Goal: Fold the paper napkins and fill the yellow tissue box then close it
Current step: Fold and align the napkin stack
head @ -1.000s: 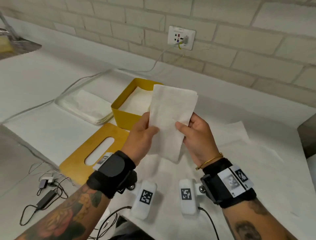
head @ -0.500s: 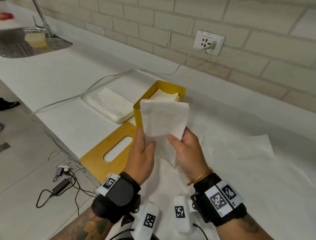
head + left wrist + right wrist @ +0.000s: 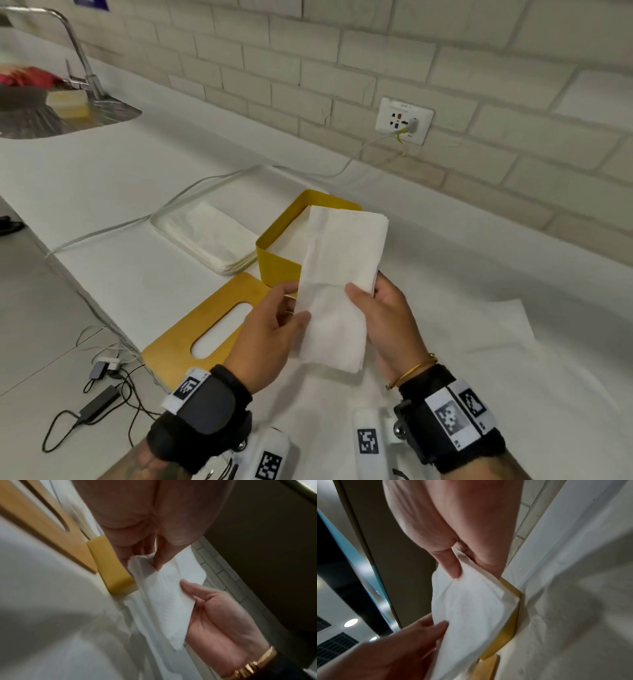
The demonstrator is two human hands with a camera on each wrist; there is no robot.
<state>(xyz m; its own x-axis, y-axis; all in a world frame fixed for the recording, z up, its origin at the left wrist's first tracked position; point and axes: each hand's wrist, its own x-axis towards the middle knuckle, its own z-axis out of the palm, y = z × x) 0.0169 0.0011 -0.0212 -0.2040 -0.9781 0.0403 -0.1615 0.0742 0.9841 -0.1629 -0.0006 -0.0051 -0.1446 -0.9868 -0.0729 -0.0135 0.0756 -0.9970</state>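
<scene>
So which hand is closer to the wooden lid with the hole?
Left. The left hand hovers right beside the wooden lid; the right hand is farther, past the napkin.

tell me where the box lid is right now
In the head view the lid lies flat on the counter, left of the hands, just in front of the yellow box.

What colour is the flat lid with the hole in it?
The lid is yellowish-brown, like wood. The head view shows it best.
</scene>
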